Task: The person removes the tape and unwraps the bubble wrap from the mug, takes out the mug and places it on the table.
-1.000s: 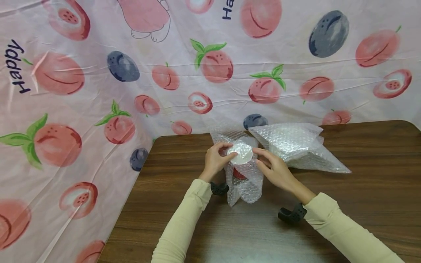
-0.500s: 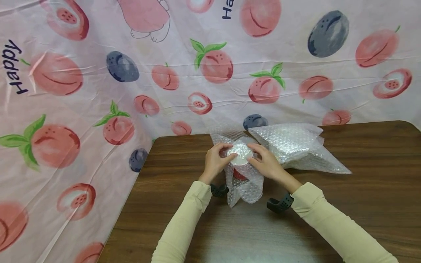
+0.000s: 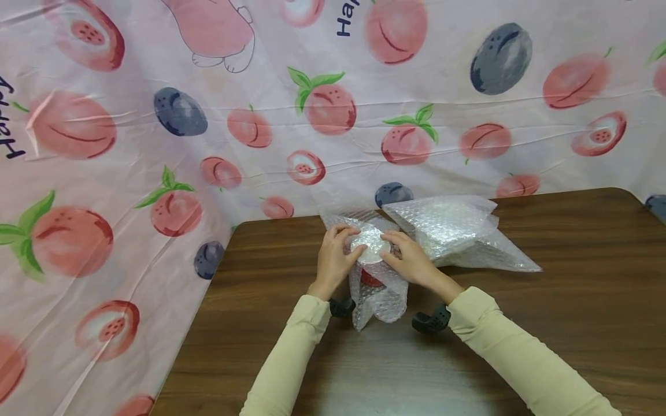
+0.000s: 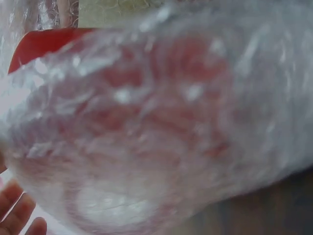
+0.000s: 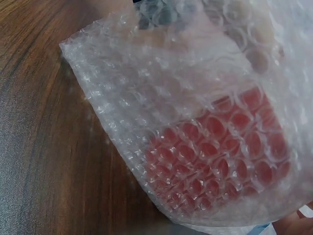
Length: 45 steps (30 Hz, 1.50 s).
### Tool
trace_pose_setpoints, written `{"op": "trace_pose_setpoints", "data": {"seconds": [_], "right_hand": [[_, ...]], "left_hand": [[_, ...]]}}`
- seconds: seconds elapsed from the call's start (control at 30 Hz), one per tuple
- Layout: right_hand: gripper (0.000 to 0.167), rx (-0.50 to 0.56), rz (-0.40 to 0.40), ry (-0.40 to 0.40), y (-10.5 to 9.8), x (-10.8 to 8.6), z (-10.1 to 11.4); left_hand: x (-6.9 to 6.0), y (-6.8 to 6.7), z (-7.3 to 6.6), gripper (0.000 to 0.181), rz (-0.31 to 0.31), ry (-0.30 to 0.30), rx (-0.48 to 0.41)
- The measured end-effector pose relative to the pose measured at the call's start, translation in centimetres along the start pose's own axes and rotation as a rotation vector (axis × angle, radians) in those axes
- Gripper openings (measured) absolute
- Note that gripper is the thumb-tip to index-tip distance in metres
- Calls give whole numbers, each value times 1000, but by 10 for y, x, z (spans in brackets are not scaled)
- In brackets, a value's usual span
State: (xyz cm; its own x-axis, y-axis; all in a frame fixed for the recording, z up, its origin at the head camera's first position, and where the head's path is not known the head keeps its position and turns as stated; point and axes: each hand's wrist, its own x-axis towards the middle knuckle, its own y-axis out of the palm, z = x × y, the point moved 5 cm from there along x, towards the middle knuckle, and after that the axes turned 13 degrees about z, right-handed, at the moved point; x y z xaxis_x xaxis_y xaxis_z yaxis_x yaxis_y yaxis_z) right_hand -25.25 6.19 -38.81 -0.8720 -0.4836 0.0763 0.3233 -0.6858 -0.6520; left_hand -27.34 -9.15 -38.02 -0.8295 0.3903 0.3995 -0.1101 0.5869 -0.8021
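Observation:
An item with a round white top [image 3: 370, 244] and a red side [image 3: 370, 278] stands in bubble wrap [image 3: 390, 303]. On the left of its top, my left hand [image 3: 333, 260] grips the rim with thumb and fingers. My right hand [image 3: 412, 261] holds the opposite side, its fingers bent over the wrap. The left wrist view has the wrapped red item [image 4: 166, 83] close up, with fingertips [image 4: 19, 213] at the lower left. Red also shows through the bubble wrap [image 5: 112, 98] in the right wrist view, where part of a hand appears low at the right.
More bubble wrap [image 3: 458, 231] lies in a crumpled pile to the right of the wrapped item, towards the back edge of the brown wooden table [image 3: 572, 300]. Behind and to the left hangs a pink cloth [image 3: 208, 34] printed with fruit.
My right hand has moved left and closed in on the side of the round top. The left hand keeps its grip. In the head view the whole scene has shifted slightly left.

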Motion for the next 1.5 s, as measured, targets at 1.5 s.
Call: {"op": "trace_pose_setpoints", "data": {"seconds": [1.5], "right_hand": [[38, -37, -115, -88, 8, -4, -1]], "left_hand": [[17, -1, -37, 33, 317, -132, 456]]}}
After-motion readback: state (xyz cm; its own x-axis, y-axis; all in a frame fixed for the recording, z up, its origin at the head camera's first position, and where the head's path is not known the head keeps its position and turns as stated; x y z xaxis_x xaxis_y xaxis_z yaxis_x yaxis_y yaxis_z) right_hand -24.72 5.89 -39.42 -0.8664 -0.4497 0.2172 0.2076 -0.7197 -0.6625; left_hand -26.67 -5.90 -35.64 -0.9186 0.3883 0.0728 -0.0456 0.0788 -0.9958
